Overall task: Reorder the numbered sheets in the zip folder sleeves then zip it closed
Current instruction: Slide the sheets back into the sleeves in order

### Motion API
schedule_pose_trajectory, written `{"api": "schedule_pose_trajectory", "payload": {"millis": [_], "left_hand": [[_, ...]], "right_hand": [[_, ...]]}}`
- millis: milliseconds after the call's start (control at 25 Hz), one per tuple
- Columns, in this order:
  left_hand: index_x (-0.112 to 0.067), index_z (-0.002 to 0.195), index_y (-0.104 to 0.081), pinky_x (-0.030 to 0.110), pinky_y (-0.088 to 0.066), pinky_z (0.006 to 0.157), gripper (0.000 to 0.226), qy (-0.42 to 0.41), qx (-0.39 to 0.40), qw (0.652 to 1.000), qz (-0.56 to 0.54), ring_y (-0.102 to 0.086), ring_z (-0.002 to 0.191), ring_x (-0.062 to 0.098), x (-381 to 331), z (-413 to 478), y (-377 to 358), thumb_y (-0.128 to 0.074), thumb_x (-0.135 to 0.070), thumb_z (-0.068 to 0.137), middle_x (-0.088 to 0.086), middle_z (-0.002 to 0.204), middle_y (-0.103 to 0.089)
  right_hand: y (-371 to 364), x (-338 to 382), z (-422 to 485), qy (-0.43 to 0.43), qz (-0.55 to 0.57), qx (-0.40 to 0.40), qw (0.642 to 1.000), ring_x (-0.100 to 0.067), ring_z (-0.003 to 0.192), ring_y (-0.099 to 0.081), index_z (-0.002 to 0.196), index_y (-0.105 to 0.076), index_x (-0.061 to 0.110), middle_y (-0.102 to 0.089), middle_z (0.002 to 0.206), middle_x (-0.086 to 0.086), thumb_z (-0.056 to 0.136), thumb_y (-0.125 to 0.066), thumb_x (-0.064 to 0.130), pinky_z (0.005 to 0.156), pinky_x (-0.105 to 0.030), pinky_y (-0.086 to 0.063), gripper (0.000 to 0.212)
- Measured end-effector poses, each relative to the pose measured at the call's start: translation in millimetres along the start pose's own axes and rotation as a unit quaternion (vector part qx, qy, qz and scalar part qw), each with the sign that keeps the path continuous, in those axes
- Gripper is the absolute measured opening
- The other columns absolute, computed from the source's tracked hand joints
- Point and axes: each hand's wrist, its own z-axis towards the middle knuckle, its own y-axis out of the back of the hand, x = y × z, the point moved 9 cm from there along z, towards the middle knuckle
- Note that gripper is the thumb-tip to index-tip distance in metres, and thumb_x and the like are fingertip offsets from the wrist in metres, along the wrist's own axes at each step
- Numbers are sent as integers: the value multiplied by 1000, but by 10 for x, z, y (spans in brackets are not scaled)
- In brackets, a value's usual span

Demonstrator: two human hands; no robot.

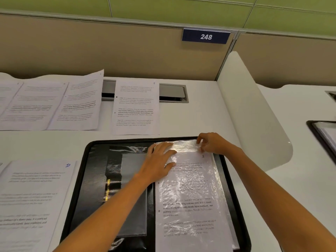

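A black zip folder (85, 179) lies open on the white desk. On its right half a clear plastic sleeve (189, 193) holds the sheet numbered 1 (192, 166). My left hand (158, 160) presses flat on the sleeve's upper left part. My right hand (211, 143) pinches the sleeve's top right corner. Sheet 2 (136, 106) lies just beyond the folder. Sheet 10 (34, 193) lies to the folder's left. Several more sheets (49, 104) overlap at the far left.
A cable slot (172, 92) is set into the desk behind sheet 2. A white curved divider (254, 113) stands to the right. Another black folder (323, 135) shows at the right edge. A partition with a sign reading 248 (206, 36) closes the back.
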Motion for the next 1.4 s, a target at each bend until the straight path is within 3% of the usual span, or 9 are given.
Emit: {"api": "schedule_pose_trajectory", "payload": {"millis": [240, 480, 560, 680, 840, 960, 1160, 1320, 1400], "left_hand": [[-18, 138, -48, 46, -26, 114, 58, 29, -20, 999, 35, -37, 134, 21, -116, -133, -70, -29, -54, 97, 1, 143, -45], [-20, 116, -60, 41, -29, 103, 55, 88, -57, 993, 48, -45, 105, 21, -109, 20, 73, -27, -59, 94, 1, 111, -50], [-21, 111, -61, 39, -29, 101, 55, 101, -64, 991, 53, -45, 101, 20, -111, 42, 84, -26, -61, 93, 0, 107, -50], [-22, 116, -58, 39, -28, 101, 54, 105, -52, 992, 45, -42, 104, 19, -117, 13, 29, -29, -61, 93, -1, 110, -48], [-22, 140, -40, 46, -20, 112, 61, 90, -18, 996, 20, -34, 123, 22, -127, -53, -86, -35, -61, 94, 3, 131, -38], [-22, 149, -27, 47, -13, 115, 68, 87, -9, 996, 1, -25, 132, 21, -163, -72, -141, -27, -63, 95, 4, 141, -30], [-22, 146, -35, 43, -17, 112, 70, 106, -39, 993, -33, -28, 130, 21, -87, -40, -41, -18, -62, 92, 3, 139, -37], [-23, 138, -47, 38, -23, 107, 60, 109, -39, 990, -82, -37, 124, 18, -37, -78, 123, -28, -60, 95, -3, 131, -45], [-26, 131, -53, 36, -33, 102, 52, 94, -25, 980, -174, -46, 118, 12, -89, -109, 242, -40, -60, 94, -7, 124, -51]], "right_hand": [[32, -12, -57, -9, 25, -33, 999, -11, 80, -64, 95, -63, 16, -74, 79, 3, 80, -59, -1, 72, -28, -47, 23], [129, 1, -69, 4, 27, -72, 997, -12, 81, -66, 91, -65, 15, -70, 85, 0, 81, -68, 2, 69, -18, -46, 17], [132, 5, -39, 12, 25, -79, 996, -15, 83, -67, 88, -64, 19, -69, 86, 1, 81, -69, 3, 76, -27, -53, 18], [128, -3, -25, 8, 29, -87, 996, -17, 87, -67, 88, -63, 20, -68, 84, 4, 82, -67, 4, 81, -32, -54, 17], [178, -68, -117, -17, 91, -134, 987, -17, 83, -63, 95, -62, 22, -66, 91, 1, 84, -68, 9, 75, -32, -54, 18], [120, -214, -212, -83, 166, -123, 975, -23, 84, -62, 107, -57, 16, -59, 98, -6, 79, -78, 15, 70, -40, -60, 35], [-105, -397, -441, -193, 229, -46, 953, -23, 69, -65, 114, -51, 12, -59, 99, -11, 77, -81, 15, 69, -43, -61, 47], [-149, -168, -619, -181, 297, -27, 937, -21, 70, -67, 121, -51, 8, -63, 88, -11, 80, -76, 6, 76, -43, -60, 48], [-64, 142, -667, -149, 344, -27, 927, -23, 75, -69, 122, -52, 9, -66, 90, -13, 80, -75, 6, 75, -39, -60, 48]]}}
